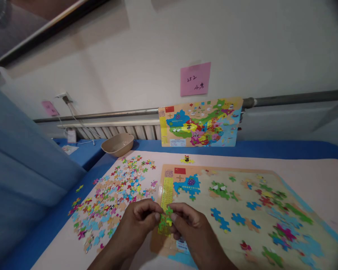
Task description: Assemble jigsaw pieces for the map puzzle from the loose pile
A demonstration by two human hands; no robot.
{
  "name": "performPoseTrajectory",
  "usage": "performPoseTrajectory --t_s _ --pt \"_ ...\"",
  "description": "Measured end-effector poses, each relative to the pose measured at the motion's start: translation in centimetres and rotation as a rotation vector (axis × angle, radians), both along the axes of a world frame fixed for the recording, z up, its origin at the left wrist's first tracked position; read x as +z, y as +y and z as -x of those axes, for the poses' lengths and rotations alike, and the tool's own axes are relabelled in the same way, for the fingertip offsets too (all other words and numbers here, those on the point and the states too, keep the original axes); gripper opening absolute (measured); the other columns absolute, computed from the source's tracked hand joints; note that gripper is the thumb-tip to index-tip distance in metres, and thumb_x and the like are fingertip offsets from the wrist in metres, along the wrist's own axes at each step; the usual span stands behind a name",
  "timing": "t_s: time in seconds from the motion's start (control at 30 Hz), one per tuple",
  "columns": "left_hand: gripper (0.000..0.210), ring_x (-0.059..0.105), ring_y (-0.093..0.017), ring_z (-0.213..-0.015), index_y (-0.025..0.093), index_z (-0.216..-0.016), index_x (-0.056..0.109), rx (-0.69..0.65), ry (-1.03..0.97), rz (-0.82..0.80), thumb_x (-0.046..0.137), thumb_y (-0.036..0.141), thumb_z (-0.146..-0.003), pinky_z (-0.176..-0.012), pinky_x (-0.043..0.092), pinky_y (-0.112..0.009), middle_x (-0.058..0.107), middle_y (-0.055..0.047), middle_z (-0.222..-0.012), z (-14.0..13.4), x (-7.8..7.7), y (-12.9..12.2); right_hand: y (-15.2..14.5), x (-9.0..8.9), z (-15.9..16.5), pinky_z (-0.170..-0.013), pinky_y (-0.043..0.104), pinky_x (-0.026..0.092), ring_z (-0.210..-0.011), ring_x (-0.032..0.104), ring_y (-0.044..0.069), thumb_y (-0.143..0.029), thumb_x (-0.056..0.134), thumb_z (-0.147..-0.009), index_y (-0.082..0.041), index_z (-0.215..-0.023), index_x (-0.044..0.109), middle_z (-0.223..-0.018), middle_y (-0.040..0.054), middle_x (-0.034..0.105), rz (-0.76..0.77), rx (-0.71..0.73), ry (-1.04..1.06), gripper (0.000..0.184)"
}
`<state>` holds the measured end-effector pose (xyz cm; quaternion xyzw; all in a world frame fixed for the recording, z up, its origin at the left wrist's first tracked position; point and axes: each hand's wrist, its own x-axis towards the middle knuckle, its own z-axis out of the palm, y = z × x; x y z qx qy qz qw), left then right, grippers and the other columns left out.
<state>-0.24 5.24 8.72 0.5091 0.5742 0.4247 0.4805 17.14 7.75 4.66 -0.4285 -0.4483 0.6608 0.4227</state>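
My left hand point(138, 219) and my right hand point(187, 221) meet over the near left corner of a wooden puzzle board point(236, 240). Both pinch small green puzzle pieces point(165, 219) between thumb and fingers, held just above the board's yellow strip point(166, 191). The board shows a partly filled map, with a blue patch point(188, 185) and a red flag point(180, 170) near its top left. Scattered green, blue and red pieces lie fitted across the rest. Left of the board spreads a heap of loose coloured pieces point(115, 195).
A finished reference map point(199, 122) leans against the wall behind the table. A tan bowl point(117, 144) stands at the back left. A pink note point(195, 78) is stuck on the wall. A blue cloth surface point(22, 165) rises at the left.
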Motion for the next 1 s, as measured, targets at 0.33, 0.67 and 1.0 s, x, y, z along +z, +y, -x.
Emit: performPoseTrajectory --t_s 0.33,0.67,1.0 --pt "0.029 0.046 -0.011 -0.061 0.014 -0.078 0.074 0.004 0.003 0.057 0.077 0.042 -0.070 -0.059 0.033 -0.025 0.059 0.001 -0.064 0.0 -0.1 -0.1 -0.2 0.4 -0.6 -0.065 0.032 0.049 -0.070 0.062 0.021 -0.056 0.068 -0.079 -0.019 -0.105 0.084 -0.080 0.0058 0.071 -0.040 0.081 -0.118 0.048" --pt "0.026 0.049 -0.011 -0.060 0.015 -0.076 0.074 0.017 -0.070 0.076 0.077 0.040 -0.070 -0.060 0.036 -0.025 0.060 0.001 -0.064 -0.1 -0.2 0.0 0.0 0.4 -0.4 -0.065 0.032 0.051 -0.071 0.064 0.023 -0.058 0.074 -0.073 -0.019 -0.102 0.081 -0.080 0.0054 0.072 0.011 0.052 -0.079 0.049" --pt "0.024 0.050 -0.012 -0.067 0.015 -0.083 0.078 0.011 -0.019 0.029 0.072 0.037 -0.076 -0.065 0.038 -0.026 0.064 -0.001 -0.073 0.2 -0.9 -0.2 -0.1 0.7 -0.5 -0.069 0.034 0.051 -0.073 0.062 0.024 -0.051 0.074 -0.072 -0.018 -0.100 0.082 -0.074 0.0041 0.069 -0.021 0.042 -0.069 0.043"
